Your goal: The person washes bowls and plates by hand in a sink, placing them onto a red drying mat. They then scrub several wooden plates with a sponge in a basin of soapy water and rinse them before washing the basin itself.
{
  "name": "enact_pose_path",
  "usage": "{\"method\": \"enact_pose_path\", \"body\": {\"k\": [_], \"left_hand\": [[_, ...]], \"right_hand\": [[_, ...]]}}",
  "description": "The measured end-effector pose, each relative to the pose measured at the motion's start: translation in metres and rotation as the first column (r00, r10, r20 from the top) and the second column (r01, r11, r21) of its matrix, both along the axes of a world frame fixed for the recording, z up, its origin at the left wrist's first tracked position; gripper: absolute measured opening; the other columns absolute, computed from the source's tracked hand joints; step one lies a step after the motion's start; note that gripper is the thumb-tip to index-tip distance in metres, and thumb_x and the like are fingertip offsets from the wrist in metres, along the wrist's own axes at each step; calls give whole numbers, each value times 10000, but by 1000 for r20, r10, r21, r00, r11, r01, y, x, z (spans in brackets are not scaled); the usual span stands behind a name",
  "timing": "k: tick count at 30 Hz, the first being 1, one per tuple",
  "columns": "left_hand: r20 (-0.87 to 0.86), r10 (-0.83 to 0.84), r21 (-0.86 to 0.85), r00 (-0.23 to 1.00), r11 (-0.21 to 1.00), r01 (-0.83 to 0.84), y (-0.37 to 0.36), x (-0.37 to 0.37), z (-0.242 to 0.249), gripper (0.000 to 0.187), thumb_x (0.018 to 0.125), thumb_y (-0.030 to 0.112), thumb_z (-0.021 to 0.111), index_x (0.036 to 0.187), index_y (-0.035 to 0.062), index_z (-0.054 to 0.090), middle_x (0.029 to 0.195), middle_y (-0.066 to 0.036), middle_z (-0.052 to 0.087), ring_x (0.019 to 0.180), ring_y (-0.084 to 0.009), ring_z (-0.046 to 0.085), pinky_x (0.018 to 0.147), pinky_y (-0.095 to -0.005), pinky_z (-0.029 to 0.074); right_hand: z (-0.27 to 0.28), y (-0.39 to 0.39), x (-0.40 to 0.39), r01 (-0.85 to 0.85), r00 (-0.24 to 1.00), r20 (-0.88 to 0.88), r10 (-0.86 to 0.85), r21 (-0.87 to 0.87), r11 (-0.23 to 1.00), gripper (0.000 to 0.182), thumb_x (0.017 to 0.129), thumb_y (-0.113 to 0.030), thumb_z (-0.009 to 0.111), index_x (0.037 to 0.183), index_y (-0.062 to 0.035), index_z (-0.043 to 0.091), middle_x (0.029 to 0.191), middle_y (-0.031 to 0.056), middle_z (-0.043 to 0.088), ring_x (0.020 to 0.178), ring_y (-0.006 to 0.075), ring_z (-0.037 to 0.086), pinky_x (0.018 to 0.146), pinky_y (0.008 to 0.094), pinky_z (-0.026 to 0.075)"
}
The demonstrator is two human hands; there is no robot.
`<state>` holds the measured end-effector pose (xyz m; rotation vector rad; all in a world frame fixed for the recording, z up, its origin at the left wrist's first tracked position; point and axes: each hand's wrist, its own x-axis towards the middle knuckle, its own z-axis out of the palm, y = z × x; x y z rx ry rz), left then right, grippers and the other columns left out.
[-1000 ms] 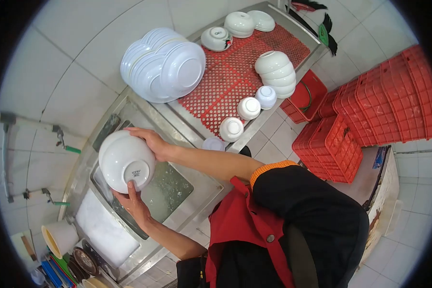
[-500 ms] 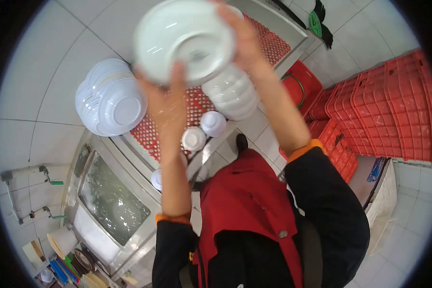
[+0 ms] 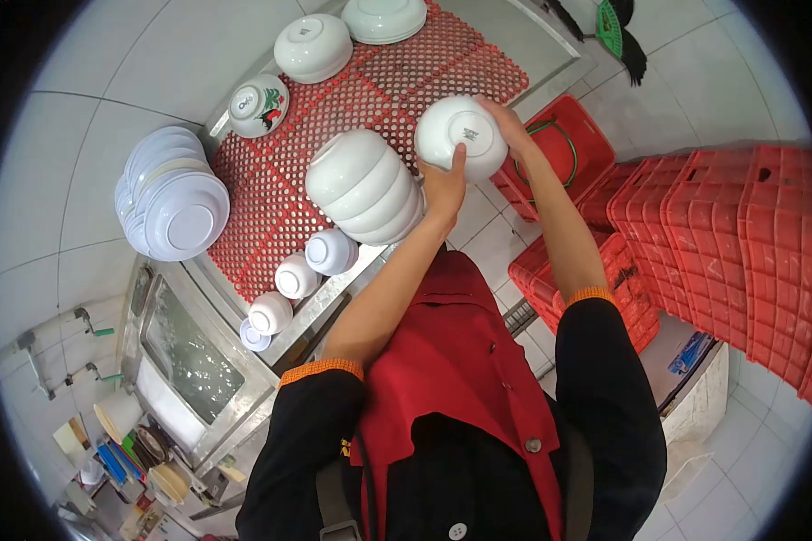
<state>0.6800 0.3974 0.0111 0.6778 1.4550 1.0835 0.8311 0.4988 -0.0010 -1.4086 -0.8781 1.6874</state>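
Counter (image 3: 541, 45) ahead of you, red mat (image 3: 397, 68) on it. Bowl stack (image 3: 365, 185) sits on the near side of that mat, long axis slanting up-left in view. Held bowl (image 3: 438, 126) is just right of the stack, bottom up, base toward you; it's round, so no long axis of its own. Both your hands grip it: left hand (image 3: 444, 191) on the near-left side, thumb (image 3: 459, 158) over the base, right hand (image 3: 507, 126) on the far-right side. Left is nearer the stack; can't tell if it touches.
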Motion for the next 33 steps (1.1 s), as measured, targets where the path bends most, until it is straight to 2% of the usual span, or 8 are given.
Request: {"method": "enact_pose_path", "body": {"k": [5, 8, 11, 17, 26, 28, 30, 33], "left_hand": [[-13, 113, -138, 993, 984, -114, 2, 12, 3, 827, 884, 324, 638, 1398, -62, 118, 1338, -234, 425, 1175, -287, 499, 915, -336, 446], [4, 170, -192, 986, 967, -166, 4, 12, -2, 791, 892, 324, 624, 1385, -54, 134, 1331, -229, 429, 1142, -272, 514, 854, -313, 474], [221, 182, -283, 958, 952, -115, 7, 7, 2, 697, 890, 409, 608, 1363, 1, 297, 1325, -188, 426, 1129, -322, 511, 830, -467, 495], [389, 224, -454, 894, 890, -25, 7, 0, 32, 627, 934, 405, 512, 1391, 32, 298, 1376, -182, 382, 1251, -331, 394, 970, -480, 407], [484, -4, -455, 875, 853, 256, -38, -34, 64, 637, 953, 400, 458, 1438, 47, 243, 1406, -154, 379, 1266, -272, 404, 1022, -394, 377], [594, -389, -176, 705, 792, 585, -58, -78, 88, 589, 969, 380, 434, 1424, 31, 305, 1356, -176, 462, 1237, -254, 462, 1023, -378, 384], [602, -468, -98, 648, 762, 641, -75, -124, 117, 553, 976, 368, 419, 1397, 14, 368, 1306, -177, 527, 1191, -249, 512, 1017, -363, 389], [452, -333, -132, 828, 893, 431, -102, -193, 121, 548, 970, 339, 426, 1397, 4, 352, 1300, -156, 546, 1189, -268, 531, 992, -368, 416]], "right_hand": [[-18, 13, -7, -56, 977, 213, 28, 125, 991, 511, 864, -443, 606, 1065, 24, 651, 967, 102, 674, 827, 173, 634, 733, 271, 496], [-24, 17, -11, -104, 965, 253, 74, 105, 989, 513, 851, -443, 627, 1062, 23, 660, 975, 113, 675, 829, 170, 635, 745, 278, 498], [-14, 19, -15, -121, 955, 283, 93, 85, 989, 507, 838, -436, 650, 1075, 12, 665, 996, 121, 678, 861, 165, 639, 754, 286, 501], [-4, 36, -25, -283, 762, 575, 298, -117, 952, 580, 795, -494, 654, 1034, 34, 678, 1004, 170, 677, 904, 205, 647, 770, 332, 504], [-10, 14, -4, -7, 945, 326, -33, 119, 993, 588, 864, -468, 609, 1203, 11, 590, 1152, 150, 624, 1071, 224, 575, 916, 307, 432], [-22, -19, -1, 29, 938, 325, -122, 276, 961, 578, 864, -450, 622, 1231, -7, 569, 1189, 165, 606, 1080, 227, 570, 931, 320, 425], [-28, -44, -11, 85, 918, 330, -222, 384, 919, 587, 867, -440, 626, 1265, -17, 540, 1235, 178, 576, 1112, 240, 552, 953, 332, 412], [-30, -65, -36, 190, 873, 331, -357, 444, 876, 613, 873, -433, 622, 1301, -9, 506, 1289, 194, 534, 1190, 272, 508, 1005, 348, 376]]}}
